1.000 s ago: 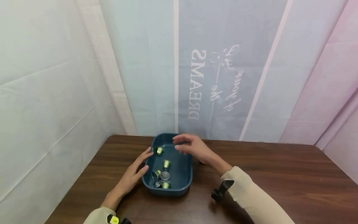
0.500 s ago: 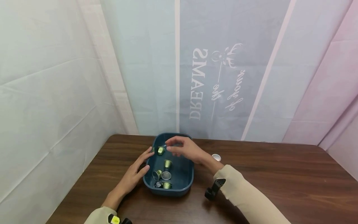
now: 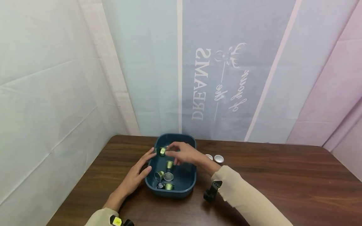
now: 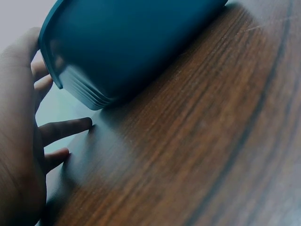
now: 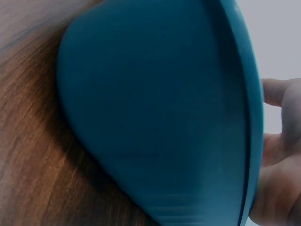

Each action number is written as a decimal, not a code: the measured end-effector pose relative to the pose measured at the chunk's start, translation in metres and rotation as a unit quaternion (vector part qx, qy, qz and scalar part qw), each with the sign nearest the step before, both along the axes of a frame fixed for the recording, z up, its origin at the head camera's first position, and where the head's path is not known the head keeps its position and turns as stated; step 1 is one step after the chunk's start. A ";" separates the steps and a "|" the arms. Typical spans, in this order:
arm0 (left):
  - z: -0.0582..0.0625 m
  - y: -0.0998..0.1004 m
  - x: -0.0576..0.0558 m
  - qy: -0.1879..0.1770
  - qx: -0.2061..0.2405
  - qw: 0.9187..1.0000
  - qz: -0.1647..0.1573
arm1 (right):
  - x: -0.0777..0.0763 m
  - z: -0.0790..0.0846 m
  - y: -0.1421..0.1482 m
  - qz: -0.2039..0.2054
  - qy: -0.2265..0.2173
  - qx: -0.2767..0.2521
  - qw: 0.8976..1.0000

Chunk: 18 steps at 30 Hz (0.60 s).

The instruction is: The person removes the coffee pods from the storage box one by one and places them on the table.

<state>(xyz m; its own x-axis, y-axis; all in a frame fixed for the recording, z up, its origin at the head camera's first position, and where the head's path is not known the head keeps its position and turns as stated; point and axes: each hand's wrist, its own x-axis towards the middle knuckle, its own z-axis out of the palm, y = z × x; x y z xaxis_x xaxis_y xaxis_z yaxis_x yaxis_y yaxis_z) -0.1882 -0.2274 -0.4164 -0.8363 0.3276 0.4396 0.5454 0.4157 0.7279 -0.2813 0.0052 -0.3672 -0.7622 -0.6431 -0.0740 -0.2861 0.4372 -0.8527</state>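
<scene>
In the head view, a dark blue plastic basin (image 3: 188, 189) holds several green and silver coffee capsules. My left hand (image 3: 137, 172) rests along its left rim, fingers extended; the left wrist view shows fingers at the basin's edge. My right hand (image 3: 185, 153) reaches over the right side into the basin, thumb and index finger apart. Their tips are right at a green capsule (image 3: 162, 152) near the far left. Closer to me lie another green capsule (image 3: 169, 164), a silver-lidded capsule (image 3: 168, 176) and a tipped capsule (image 3: 159, 175). In the right wrist view the basin wall hides the fingertips.
Two silver-topped round pieces, one being a silver disc (image 3: 219, 158), lie on the wooden table (image 3: 268, 175) right of the basin, beyond my right forearm. A hanging cloth (image 3: 152, 78) with mirrored lettering closes off the back of the table.
My right hand has moved left and lower into the basin, to the far-left green capsule. As the forearm shifted left, the silver pieces on the table came into view. My left hand stays put.
</scene>
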 end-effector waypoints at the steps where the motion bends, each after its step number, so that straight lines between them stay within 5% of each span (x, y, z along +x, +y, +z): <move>1: 0.000 0.000 0.000 0.002 0.000 1.000 -0.001 | 0.000 0.000 -0.001 0.001 -0.009 0.007 1.000; 8: 0.000 -0.003 -0.002 0.014 -0.012 1.000 0.000 | -0.003 -0.004 -0.007 0.015 -0.044 0.027 0.999; 18: -0.028 -0.013 -0.020 0.009 -0.023 1.000 0.006 | -0.006 -0.013 -0.013 0.050 0.019 0.062 0.997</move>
<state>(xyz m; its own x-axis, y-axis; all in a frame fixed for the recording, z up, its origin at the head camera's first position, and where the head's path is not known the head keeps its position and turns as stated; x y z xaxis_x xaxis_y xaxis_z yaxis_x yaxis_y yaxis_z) -0.2083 -0.2403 -0.4442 -0.8325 0.3381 0.4389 0.5528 0.4545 0.6984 -0.2868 -0.0082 -0.3799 -0.6978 -0.7043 -0.1305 -0.3643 0.5057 -0.7820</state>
